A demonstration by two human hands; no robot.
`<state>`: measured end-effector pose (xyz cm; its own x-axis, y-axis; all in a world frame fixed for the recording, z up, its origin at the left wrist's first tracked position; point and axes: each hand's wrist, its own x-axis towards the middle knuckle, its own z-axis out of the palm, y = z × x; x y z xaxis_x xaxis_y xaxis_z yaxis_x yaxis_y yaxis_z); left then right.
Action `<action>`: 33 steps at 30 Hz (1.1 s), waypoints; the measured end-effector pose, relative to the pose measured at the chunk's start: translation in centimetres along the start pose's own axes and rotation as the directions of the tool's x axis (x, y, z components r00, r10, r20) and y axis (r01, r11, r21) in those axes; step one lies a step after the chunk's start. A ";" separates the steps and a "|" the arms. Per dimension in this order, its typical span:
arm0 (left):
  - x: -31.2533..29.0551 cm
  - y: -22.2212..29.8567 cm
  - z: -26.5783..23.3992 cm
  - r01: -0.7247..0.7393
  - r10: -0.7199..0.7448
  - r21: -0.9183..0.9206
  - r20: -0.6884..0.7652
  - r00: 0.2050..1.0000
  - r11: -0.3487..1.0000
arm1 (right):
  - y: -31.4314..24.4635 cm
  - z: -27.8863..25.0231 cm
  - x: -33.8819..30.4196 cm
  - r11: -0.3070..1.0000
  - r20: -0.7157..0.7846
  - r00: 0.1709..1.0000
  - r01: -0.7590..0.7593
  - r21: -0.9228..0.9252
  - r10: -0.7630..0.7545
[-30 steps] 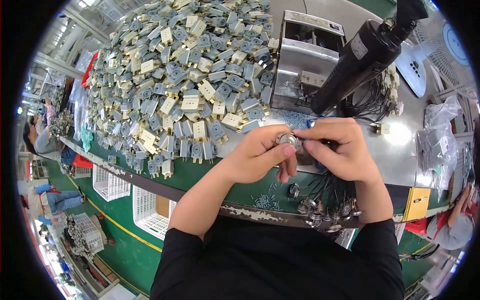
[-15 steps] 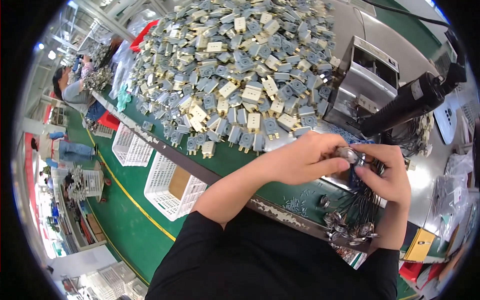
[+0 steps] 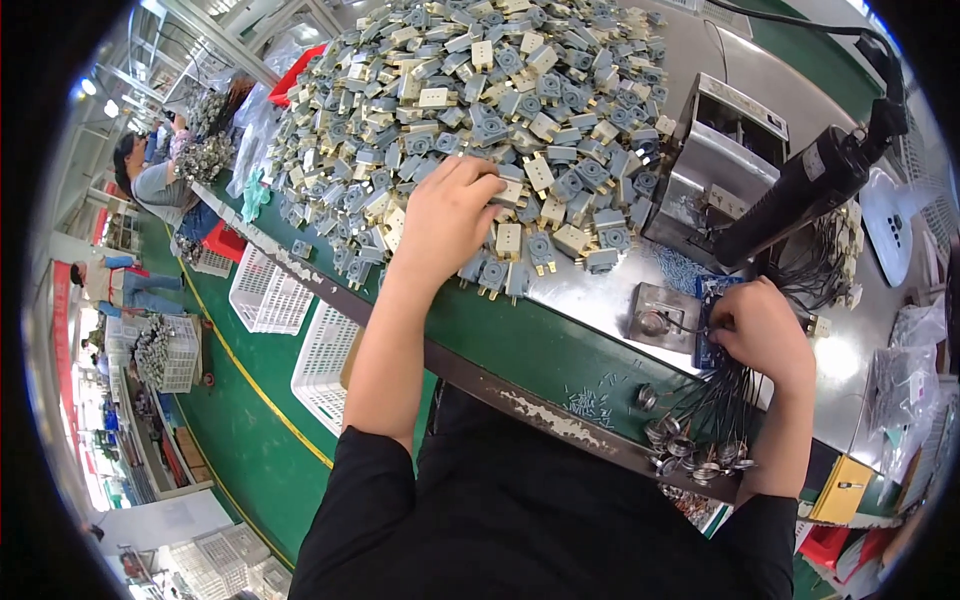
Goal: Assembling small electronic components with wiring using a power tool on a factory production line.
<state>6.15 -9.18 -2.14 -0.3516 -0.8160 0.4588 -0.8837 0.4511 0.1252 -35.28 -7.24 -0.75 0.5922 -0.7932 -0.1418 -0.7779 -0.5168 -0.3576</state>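
My left hand (image 3: pixel 448 218) reaches over the front of a big pile of grey-and-cream plastic housings (image 3: pixel 430 97). Its fingers are bent and its thumb is apart from them, touching parts at the pile's edge. My right hand (image 3: pixel 765 335) is closed beside a blue fixture (image 3: pixel 708 352), pinching a thin black wire. That wire runs left to a round metal disc (image 3: pixel 654 323), which rests on a small steel block (image 3: pixel 640 338). Several more wired metal discs (image 3: pixel 704 470) hang in a bunch at the table's front edge, below my right hand.
A black cylindrical tool (image 3: pixel 795 195) leans over the steel box (image 3: pixel 715 160) at right. Small screws (image 3: pixel 585 402) lie on the green mat (image 3: pixel 500 345). White baskets (image 3: pixel 322 365) stand on the floor at left. A co-worker (image 3: pixel 160 185) sits farther along the table.
My left hand has left the right hand and moved left to the pile. The metal disc both hands held now seems to lie on the steel block. My right hand stays near the blue fixture.
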 end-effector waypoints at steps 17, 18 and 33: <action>-0.9 1.5 -1.2 0.184 -0.199 -0.606 0.044 0.979 0.774 | -0.3 1.0 0.7 0.999 -0.083 0.996 -0.024 0.045 0.028; -1.1 2.6 -1.1 0.181 -0.234 -0.800 0.052 0.971 0.572 | -0.1 1.1 0.6 0.998 -0.072 0.997 -0.035 0.051 0.038; -0.6 8.7 -0.1 0.086 -0.058 -0.995 0.084 0.995 0.045 | -1.1 -1.6 -0.4 0.966 -0.224 0.974 0.079 0.246 -0.022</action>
<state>-1.23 -4.72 -1.24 -0.3245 -0.8682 0.3754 0.2371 0.3096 0.9208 -35.01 -6.88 1.19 0.5474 -0.8334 0.0764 -0.6533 -0.4825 -0.5834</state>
